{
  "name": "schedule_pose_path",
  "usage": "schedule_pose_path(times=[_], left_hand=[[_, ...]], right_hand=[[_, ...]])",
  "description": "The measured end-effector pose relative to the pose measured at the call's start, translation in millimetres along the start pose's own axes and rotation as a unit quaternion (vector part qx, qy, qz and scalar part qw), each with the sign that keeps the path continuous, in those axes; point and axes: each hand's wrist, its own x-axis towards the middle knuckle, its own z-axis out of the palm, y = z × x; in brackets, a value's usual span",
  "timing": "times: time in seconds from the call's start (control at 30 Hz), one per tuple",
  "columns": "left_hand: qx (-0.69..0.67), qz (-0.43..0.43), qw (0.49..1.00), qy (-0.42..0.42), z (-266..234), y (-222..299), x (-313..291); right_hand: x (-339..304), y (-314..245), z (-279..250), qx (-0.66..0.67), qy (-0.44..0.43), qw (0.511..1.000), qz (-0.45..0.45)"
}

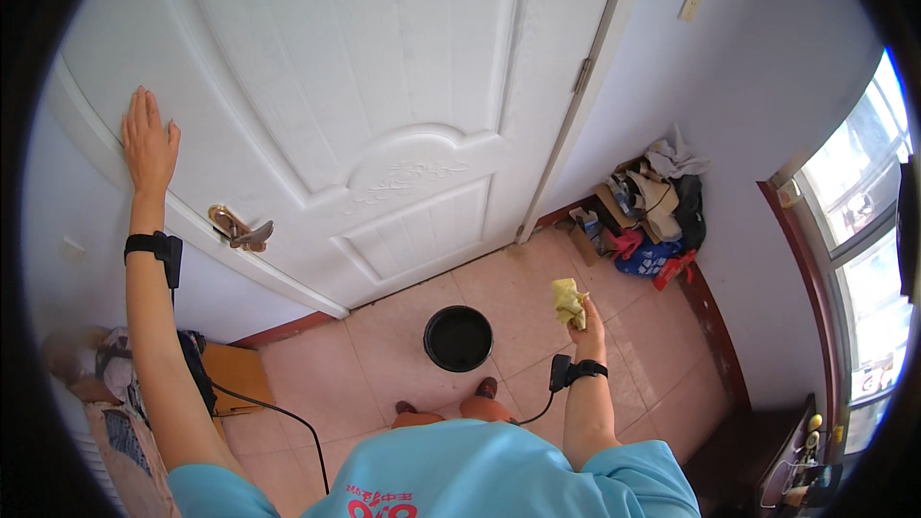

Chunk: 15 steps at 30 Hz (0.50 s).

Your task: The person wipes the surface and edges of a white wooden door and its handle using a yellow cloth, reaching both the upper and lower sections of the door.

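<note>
A closed white panelled door point(413, 67) fills the upper middle of the head view. My left hand point(150, 146) lies flat against the door's left edge by the frame, fingers stretched out and holding nothing. Below it sits a brass lever handle point(242, 230), apart from my hand. On the right, my right hand point(587, 326) is closed around a crumpled yellow cloth point(568, 301), which sticks up past the fingers. A round black basin point(459, 339) stands on the floor between my hands, in front of my feet; its inside looks dark.
Bags, boxes and cloths make a pile point(652, 206) in the far right corner. A bright window point(868, 201) is at the right, above a dark cabinet point(748, 460). An orange-brown box point(240, 379) and draped clothes point(125, 422) stand at the left. Cables hang from both wrist straps.
</note>
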Motion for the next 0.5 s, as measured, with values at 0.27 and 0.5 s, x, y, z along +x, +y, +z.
schedule_pose_path(times=[0.27,0.5], left_hand=[[-0.041,-0.052,0.997,-0.049,-9,22,5],[-0.14,-0.086,0.985,0.059,24,28,-2]], right_hand=[[0,11,9,-0.053,-0.056,0.997,0.023],[6,-4,9,-0.052,-0.082,0.995,-0.024]])
